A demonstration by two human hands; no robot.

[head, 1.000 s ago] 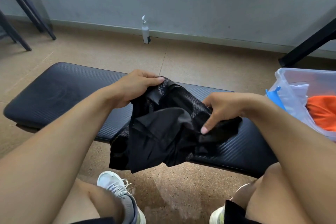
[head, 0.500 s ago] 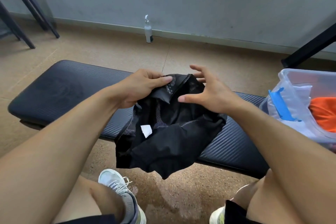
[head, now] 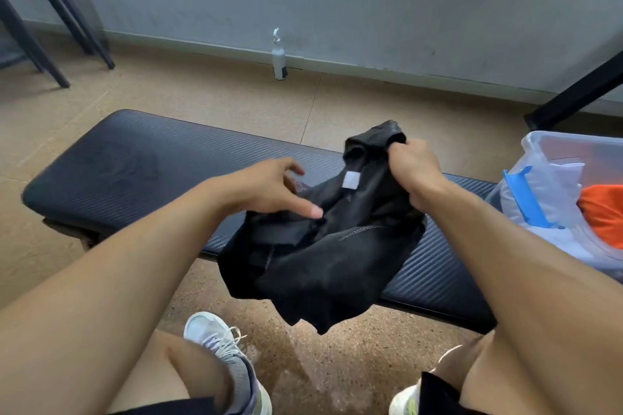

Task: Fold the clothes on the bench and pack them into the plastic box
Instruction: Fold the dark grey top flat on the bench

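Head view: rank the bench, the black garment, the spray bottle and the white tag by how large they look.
1. Bench, spans most of the frame.
2. Black garment, though it hangs nearer the camera.
3. Spray bottle, far off by the wall, so true size is unsure.
4. White tag.

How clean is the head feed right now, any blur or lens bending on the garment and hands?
Head view: daylight is even, no glare; left hand is slightly motion-smeared; right hand and black garment read sharper, its white label clear; wide-angle bending curves the bench and window sill.
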